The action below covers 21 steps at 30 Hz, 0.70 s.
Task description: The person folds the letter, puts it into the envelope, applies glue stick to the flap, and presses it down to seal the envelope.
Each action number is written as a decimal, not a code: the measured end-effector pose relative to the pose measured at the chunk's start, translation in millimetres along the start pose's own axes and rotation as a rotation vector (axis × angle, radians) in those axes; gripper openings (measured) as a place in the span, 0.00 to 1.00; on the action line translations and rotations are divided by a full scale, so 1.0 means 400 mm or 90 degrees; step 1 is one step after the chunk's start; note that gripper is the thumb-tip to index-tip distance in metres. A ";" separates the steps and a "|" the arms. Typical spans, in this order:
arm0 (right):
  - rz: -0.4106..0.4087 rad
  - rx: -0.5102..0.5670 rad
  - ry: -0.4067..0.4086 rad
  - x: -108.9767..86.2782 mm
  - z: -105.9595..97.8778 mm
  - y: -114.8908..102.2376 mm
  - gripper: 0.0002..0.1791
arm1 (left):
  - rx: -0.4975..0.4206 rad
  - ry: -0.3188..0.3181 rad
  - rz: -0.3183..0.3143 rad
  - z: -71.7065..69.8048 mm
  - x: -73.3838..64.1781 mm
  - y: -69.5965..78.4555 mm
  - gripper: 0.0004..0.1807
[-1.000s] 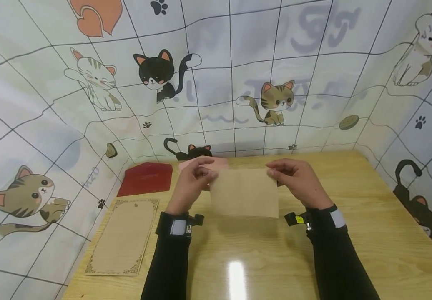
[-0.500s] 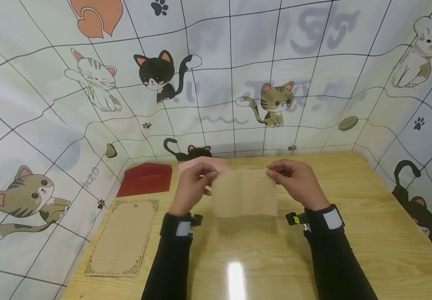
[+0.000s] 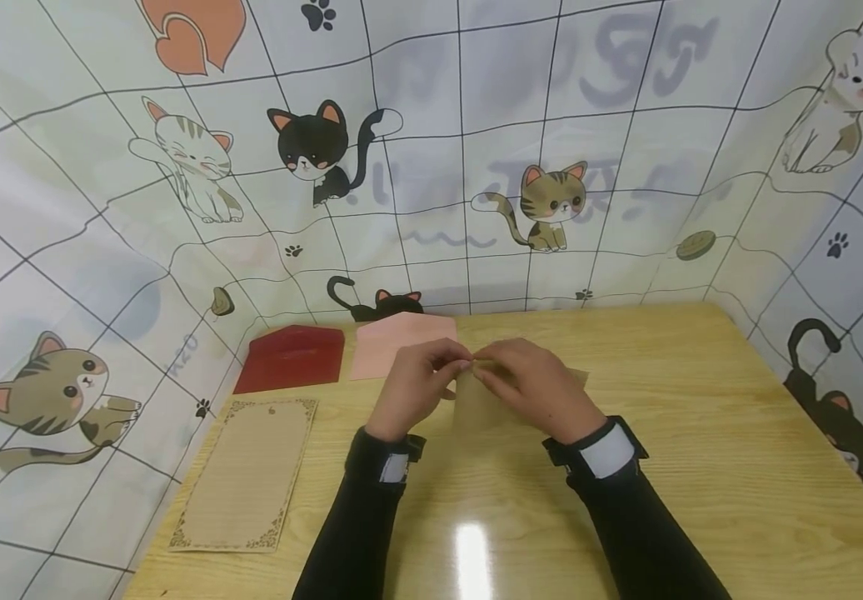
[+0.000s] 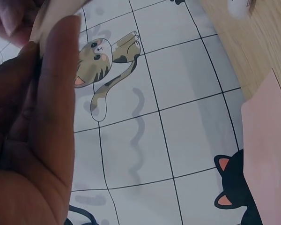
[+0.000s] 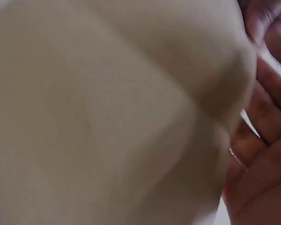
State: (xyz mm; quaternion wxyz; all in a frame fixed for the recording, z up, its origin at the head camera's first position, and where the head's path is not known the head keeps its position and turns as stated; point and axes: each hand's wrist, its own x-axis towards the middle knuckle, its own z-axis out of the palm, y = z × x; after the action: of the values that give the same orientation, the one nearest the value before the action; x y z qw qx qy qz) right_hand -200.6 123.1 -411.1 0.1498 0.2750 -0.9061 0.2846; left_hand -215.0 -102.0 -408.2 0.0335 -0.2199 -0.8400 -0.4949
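A tan sheet of paper (image 3: 476,408) hangs above the table with a crease in it. My left hand (image 3: 420,383) pinches its top edge between thumb and fingers. Close beside it, fingertips nearly meeting, my right hand (image 3: 536,387) pinches the same sheet, and part of the paper sticks out behind that hand. The right wrist view is mostly filled by the bent, blurred sheet (image 5: 107,103), with the right hand (image 5: 262,140) at its edge. Only a bit of the paper (image 4: 61,11) shows past the left hand (image 4: 42,122) in the left wrist view.
At the back left of the wooden table (image 3: 716,433) lie a red envelope (image 3: 292,358) and a pink envelope (image 3: 394,342). A lined letter sheet with an ornate border (image 3: 247,475) lies at the left. A cat-printed curtain (image 3: 431,158) stands behind.
Both hands have come together at the middle from the sheet's two top corners, the right moving left and the left slightly right. The paper, earlier spread flat, is now folded over. More of the pink envelope shows.
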 end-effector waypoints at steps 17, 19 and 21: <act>0.010 -0.048 0.058 -0.009 -0.017 0.008 0.06 | 0.014 0.036 -0.003 -0.006 -0.007 0.017 0.05; 0.016 -0.046 0.060 -0.008 -0.024 0.012 0.06 | 0.008 0.044 -0.011 -0.013 -0.008 0.015 0.05; 0.023 -0.048 0.062 -0.009 -0.031 0.018 0.06 | 0.009 0.051 -0.019 -0.019 -0.008 0.013 0.04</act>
State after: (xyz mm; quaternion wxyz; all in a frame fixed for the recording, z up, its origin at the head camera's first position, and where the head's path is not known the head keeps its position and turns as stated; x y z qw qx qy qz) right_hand -200.6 136.9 -406.0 0.1988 0.2383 -0.9126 0.2661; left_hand -211.1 -107.3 -400.9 0.0611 -0.1872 -0.8448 -0.4975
